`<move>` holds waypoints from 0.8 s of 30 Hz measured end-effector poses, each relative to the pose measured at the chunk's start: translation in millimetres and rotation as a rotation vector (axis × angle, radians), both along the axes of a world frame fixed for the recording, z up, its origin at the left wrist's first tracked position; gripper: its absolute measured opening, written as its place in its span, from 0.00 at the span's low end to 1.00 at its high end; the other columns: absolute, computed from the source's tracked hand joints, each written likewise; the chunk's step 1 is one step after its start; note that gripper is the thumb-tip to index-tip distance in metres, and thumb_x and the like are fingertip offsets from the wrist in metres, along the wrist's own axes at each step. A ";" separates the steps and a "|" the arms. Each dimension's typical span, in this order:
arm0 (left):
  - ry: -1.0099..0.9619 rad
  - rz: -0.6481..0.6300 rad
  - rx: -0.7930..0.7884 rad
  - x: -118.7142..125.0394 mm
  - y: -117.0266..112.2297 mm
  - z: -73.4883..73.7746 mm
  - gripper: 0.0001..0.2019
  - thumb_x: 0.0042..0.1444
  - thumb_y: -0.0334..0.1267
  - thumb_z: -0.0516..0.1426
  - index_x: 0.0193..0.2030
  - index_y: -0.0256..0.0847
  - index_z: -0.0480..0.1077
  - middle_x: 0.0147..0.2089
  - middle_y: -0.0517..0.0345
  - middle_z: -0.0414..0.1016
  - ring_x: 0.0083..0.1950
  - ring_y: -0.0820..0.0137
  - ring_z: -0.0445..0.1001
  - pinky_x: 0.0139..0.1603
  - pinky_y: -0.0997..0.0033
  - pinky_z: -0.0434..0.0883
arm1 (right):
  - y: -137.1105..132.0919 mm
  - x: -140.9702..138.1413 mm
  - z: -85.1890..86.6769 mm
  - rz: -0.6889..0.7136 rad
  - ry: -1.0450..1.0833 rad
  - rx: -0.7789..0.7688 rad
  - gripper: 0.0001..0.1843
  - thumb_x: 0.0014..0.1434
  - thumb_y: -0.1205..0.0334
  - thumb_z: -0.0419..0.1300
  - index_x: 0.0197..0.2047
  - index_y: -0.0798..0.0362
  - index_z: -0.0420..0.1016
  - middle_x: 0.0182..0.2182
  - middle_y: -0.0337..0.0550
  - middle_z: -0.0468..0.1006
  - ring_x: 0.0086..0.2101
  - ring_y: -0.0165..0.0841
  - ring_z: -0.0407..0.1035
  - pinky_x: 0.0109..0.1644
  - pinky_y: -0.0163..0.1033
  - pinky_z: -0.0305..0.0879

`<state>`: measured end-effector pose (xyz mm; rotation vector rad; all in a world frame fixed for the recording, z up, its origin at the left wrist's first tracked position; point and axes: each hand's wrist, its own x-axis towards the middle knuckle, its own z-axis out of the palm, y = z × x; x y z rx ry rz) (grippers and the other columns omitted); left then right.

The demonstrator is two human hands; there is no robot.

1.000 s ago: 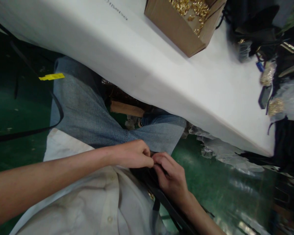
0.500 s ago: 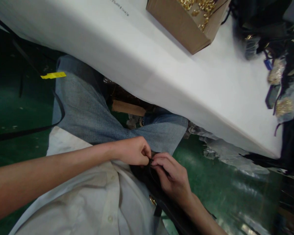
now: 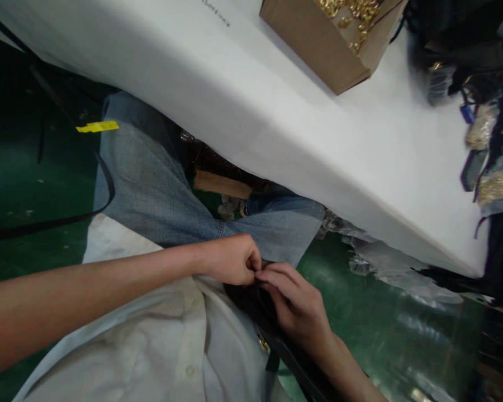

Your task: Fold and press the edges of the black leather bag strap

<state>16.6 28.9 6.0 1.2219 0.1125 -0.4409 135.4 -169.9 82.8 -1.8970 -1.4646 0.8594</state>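
Pinching black strap (image 3: 251, 298): left hand (image 3: 230, 259), right hand (image 3: 299, 310), fingertips meeting.

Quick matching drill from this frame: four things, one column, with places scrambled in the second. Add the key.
Things:
1. cardboard box
2. yellow tag
3. black strap
4. left hand

Places:
A. on the green floor, beside the jeans
B. on the lap, under the right hand
C. on the white table, holding gold parts
D. fingertips meeting the right hand's

Pairs: 1-C, 2-A, 3-B, 4-D
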 end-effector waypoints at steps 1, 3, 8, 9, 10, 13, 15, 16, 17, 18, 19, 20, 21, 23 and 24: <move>-0.009 -0.003 0.009 0.5 0.4 0.8 0.07 0.50 0.27 0.60 0.31 0.37 0.81 0.26 0.63 0.76 0.28 0.73 0.67 0.27 0.74 0.58 | 0.4 0.6 0.3 0.001 -0.002 -0.004 0.22 0.74 0.79 0.58 0.60 0.45 0.80 0.49 0.47 0.82 0.48 0.34 0.81 0.52 0.37 0.80; -0.030 -0.010 0.027 1.4 1.3 2.1 0.07 0.51 0.26 0.60 0.30 0.37 0.81 0.26 0.64 0.77 0.28 0.73 0.68 0.28 0.74 0.59 | 1.6 1.6 0.8 -0.001 -0.007 -0.005 0.19 0.74 0.78 0.58 0.58 0.46 0.80 0.48 0.47 0.82 0.47 0.34 0.80 0.52 0.37 0.79; -0.058 -0.029 0.065 3.1 2.4 3.3 0.09 0.52 0.23 0.61 0.32 0.38 0.83 0.27 0.64 0.79 0.29 0.73 0.71 0.29 0.76 0.62 | 4.6 3.4 1.9 0.014 -0.009 0.026 0.15 0.74 0.78 0.59 0.53 0.48 0.78 0.45 0.46 0.82 0.45 0.33 0.81 0.50 0.35 0.79; -0.060 -0.035 0.070 3.5 2.8 3.3 0.09 0.52 0.23 0.61 0.33 0.38 0.83 0.28 0.64 0.80 0.29 0.73 0.71 0.29 0.76 0.62 | 4.6 3.5 2.1 0.017 -0.008 0.028 0.15 0.74 0.78 0.59 0.53 0.49 0.78 0.45 0.46 0.82 0.44 0.33 0.81 0.50 0.35 0.79; -0.062 -0.044 0.073 3.9 3.3 3.3 0.10 0.53 0.23 0.61 0.33 0.38 0.83 0.28 0.64 0.80 0.29 0.73 0.72 0.29 0.77 0.62 | 4.4 3.5 2.3 0.019 -0.008 0.028 0.15 0.74 0.78 0.59 0.53 0.49 0.78 0.45 0.45 0.82 0.44 0.33 0.81 0.51 0.34 0.79; -0.064 -0.079 0.070 5.3 5.2 2.9 0.10 0.55 0.23 0.62 0.36 0.38 0.84 0.30 0.63 0.83 0.30 0.72 0.75 0.29 0.78 0.65 | 2.5 3.6 2.7 0.011 -0.017 0.023 0.15 0.74 0.78 0.60 0.53 0.49 0.78 0.45 0.45 0.82 0.45 0.33 0.81 0.51 0.35 0.78; -0.058 -0.101 0.069 6.3 6.3 3.0 0.11 0.58 0.23 0.62 0.40 0.38 0.85 0.32 0.61 0.85 0.31 0.71 0.79 0.30 0.78 0.68 | 0.7 3.8 2.7 -0.004 -0.021 0.019 0.14 0.74 0.77 0.60 0.53 0.49 0.79 0.46 0.45 0.82 0.45 0.33 0.81 0.50 0.34 0.78; -0.055 -0.108 0.073 6.8 6.7 3.5 0.11 0.59 0.24 0.62 0.41 0.38 0.85 0.32 0.61 0.85 0.32 0.70 0.80 0.30 0.78 0.68 | 0.0 3.9 2.6 -0.012 -0.021 0.016 0.14 0.74 0.77 0.60 0.52 0.49 0.79 0.46 0.45 0.82 0.44 0.32 0.81 0.50 0.34 0.78; -0.053 -0.113 0.081 7.2 7.1 4.4 0.10 0.60 0.24 0.62 0.41 0.38 0.85 0.32 0.60 0.86 0.32 0.70 0.80 0.30 0.77 0.68 | -0.6 4.0 2.7 -0.020 -0.022 0.015 0.13 0.74 0.77 0.61 0.52 0.49 0.79 0.46 0.45 0.82 0.44 0.32 0.81 0.50 0.34 0.78; -0.052 -0.114 0.092 7.5 7.4 5.7 0.10 0.60 0.24 0.62 0.41 0.38 0.85 0.32 0.60 0.86 0.32 0.70 0.80 0.29 0.77 0.67 | -1.0 4.0 2.8 -0.027 -0.020 0.013 0.13 0.74 0.77 0.61 0.51 0.49 0.79 0.45 0.44 0.82 0.44 0.31 0.81 0.50 0.33 0.78; -0.053 -0.115 0.106 7.6 7.8 7.3 0.09 0.60 0.24 0.62 0.41 0.39 0.84 0.32 0.60 0.85 0.32 0.70 0.80 0.29 0.77 0.66 | -1.2 4.0 3.0 -0.034 -0.018 0.012 0.13 0.74 0.77 0.61 0.51 0.49 0.79 0.45 0.44 0.82 0.44 0.31 0.81 0.50 0.32 0.77; -0.054 -0.114 0.121 7.7 8.3 9.1 0.09 0.60 0.24 0.63 0.40 0.39 0.84 0.32 0.61 0.85 0.32 0.70 0.80 0.29 0.77 0.66 | -1.2 3.9 3.3 -0.043 -0.016 0.014 0.13 0.74 0.77 0.61 0.50 0.49 0.79 0.45 0.44 0.82 0.44 0.30 0.81 0.50 0.32 0.77; -0.055 -0.114 0.136 7.6 8.8 11.1 0.08 0.60 0.25 0.64 0.39 0.40 0.84 0.31 0.61 0.85 0.31 0.71 0.79 0.29 0.76 0.65 | -1.0 3.7 3.8 -0.052 -0.015 0.014 0.12 0.74 0.77 0.61 0.50 0.49 0.79 0.45 0.43 0.83 0.44 0.30 0.81 0.50 0.31 0.77; -0.056 -0.113 0.166 7.3 9.8 15.0 0.08 0.60 0.25 0.65 0.39 0.41 0.85 0.30 0.62 0.84 0.31 0.70 0.79 0.30 0.76 0.66 | -0.5 3.1 5.0 -0.069 -0.017 0.015 0.12 0.74 0.76 0.61 0.50 0.49 0.79 0.45 0.43 0.83 0.44 0.30 0.81 0.50 0.31 0.77; -0.056 -0.111 0.183 7.1 10.2 16.7 0.08 0.60 0.26 0.65 0.39 0.41 0.85 0.30 0.62 0.84 0.31 0.70 0.79 0.31 0.75 0.67 | -0.3 2.7 5.6 -0.076 -0.020 0.015 0.12 0.74 0.76 0.61 0.50 0.49 0.79 0.45 0.43 0.83 0.44 0.30 0.81 0.50 0.31 0.77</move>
